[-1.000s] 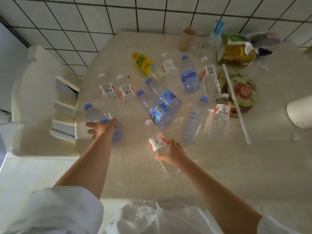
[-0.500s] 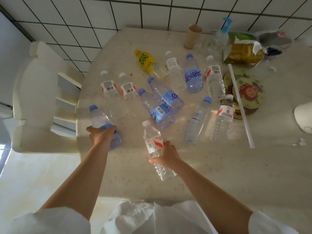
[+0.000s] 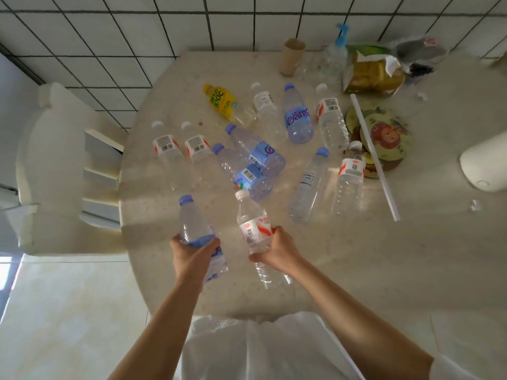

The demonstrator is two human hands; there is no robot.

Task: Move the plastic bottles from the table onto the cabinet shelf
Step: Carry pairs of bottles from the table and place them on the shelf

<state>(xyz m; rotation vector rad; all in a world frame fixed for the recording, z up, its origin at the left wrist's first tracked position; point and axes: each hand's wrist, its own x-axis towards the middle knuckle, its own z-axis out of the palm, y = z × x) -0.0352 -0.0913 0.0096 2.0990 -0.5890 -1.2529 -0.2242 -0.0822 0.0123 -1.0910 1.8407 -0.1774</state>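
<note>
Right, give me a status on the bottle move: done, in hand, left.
Done: nothing can be confirmed, since the cabinet shelf is out of view. In hand: the left hand has a grip on a blue-capped bottle, and the right hand on a white-capped, red-labelled bottle. Left: about ten bottles lie on the table, among them the yellow bottle.

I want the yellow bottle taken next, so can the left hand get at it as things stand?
Probably not yet. The left hand is already closed on a blue-capped bottle, and the yellow bottle lies on the far side of the table, beyond the other bottles. Nothing covers it, though.
</note>
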